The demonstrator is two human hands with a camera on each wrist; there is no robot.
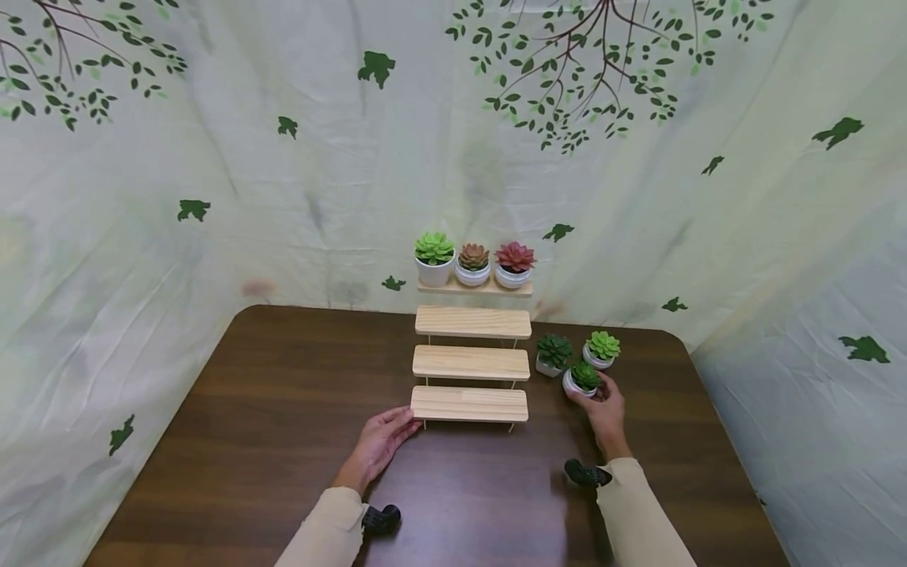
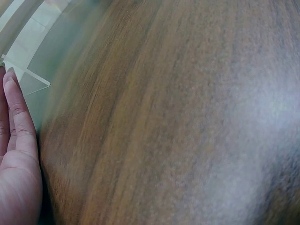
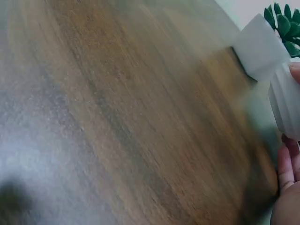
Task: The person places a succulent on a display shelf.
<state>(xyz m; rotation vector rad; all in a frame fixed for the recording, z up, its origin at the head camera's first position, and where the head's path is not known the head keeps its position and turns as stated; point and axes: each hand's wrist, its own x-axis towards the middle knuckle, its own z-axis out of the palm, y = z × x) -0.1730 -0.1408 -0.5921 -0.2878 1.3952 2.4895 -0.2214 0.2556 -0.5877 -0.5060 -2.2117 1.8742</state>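
My right hand [image 1: 605, 413] grips a small potted succulent [image 1: 584, 376], dark green in a ribbed white pot, at the right of a tiered wooden display stand [image 1: 471, 361]. In the right wrist view, fingers and thumb are around that ribbed pot [image 3: 287, 103], at the right edge. Just beside it stand a darker green succulent [image 1: 553, 351] in a faceted white pot and a bright green one [image 1: 603, 346]. My left hand [image 1: 379, 447] touches the left end of the lowest tier [image 1: 469, 404], fingers nearly straight; the left wrist view shows them by a clear support [image 2: 35, 77].
On the top tier [image 1: 475, 290] sit three potted succulents: a bright green one [image 1: 434, 256], a brownish one [image 1: 473, 264] and a red one [image 1: 514, 264]. A leaf-printed cloth [image 1: 319, 197] hangs behind the brown wooden table [image 1: 305, 370].
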